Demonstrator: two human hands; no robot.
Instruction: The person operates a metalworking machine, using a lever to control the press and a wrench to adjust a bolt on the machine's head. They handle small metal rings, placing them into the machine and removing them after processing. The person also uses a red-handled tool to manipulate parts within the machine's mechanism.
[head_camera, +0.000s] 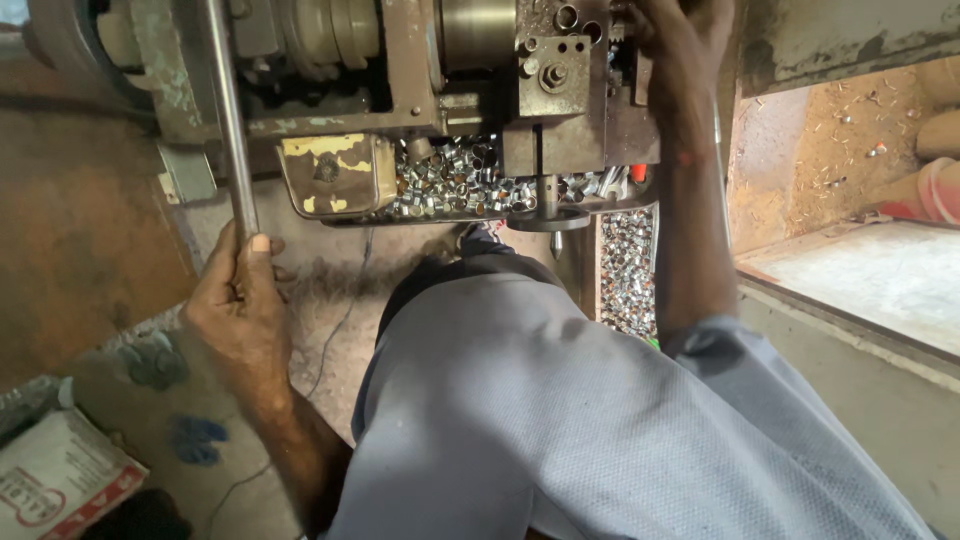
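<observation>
My left hand (238, 300) is wrapped around the lower end of a long grey metal lever (228, 110) that rises to a worn lathe-like machine (400, 80). My right hand (680, 40) reaches up to the tool block (553, 75) at the machine's right side; what its fingers hold is hidden at the frame's top edge. A tray (330, 205) under the machine is full of several small shiny metal rings (450, 180). More rings lie in a bin (628, 270) below, beside my right forearm.
My knee in grey-blue cloth (520, 400) fills the lower middle. A rusty metal wall (70, 220) stands at left, a white and red carton (60, 480) lies at bottom left. At right a concrete step (860, 280) and dirt floor with chips (840, 140).
</observation>
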